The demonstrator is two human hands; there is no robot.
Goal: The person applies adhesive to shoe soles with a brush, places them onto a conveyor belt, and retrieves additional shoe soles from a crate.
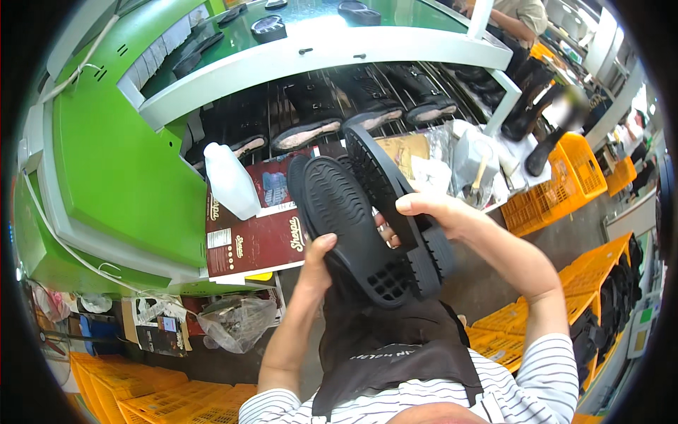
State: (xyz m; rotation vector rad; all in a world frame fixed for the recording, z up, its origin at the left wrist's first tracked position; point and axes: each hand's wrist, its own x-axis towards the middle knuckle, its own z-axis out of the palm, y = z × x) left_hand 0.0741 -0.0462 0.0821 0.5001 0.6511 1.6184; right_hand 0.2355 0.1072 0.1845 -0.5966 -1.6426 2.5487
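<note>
Two or more black rubber shoe soles are held up side by side in front of my apron. My left hand (316, 267) is closed on the outer edge of the left shoe sole (337, 201), with its thumb along the rim. That sole has wavy ridges toward the front and a grid of square hollows at the heel; another dark edge shows behind it. My right hand (436, 212) grips the right shoe sole (378, 168), thumb on its near side and fingertips showing in the gap between the soles. This one is tilted, with its notched side edge visible.
A white plastic bottle (231, 182) stands on maroon cardboard (265, 244) at the bench. Black boots (307, 106) lie on a rack below a green belt (417, 32) carrying loose soles. Orange crates (575, 169) stand at right and lower left. Another person (522, 21) is at the far right.
</note>
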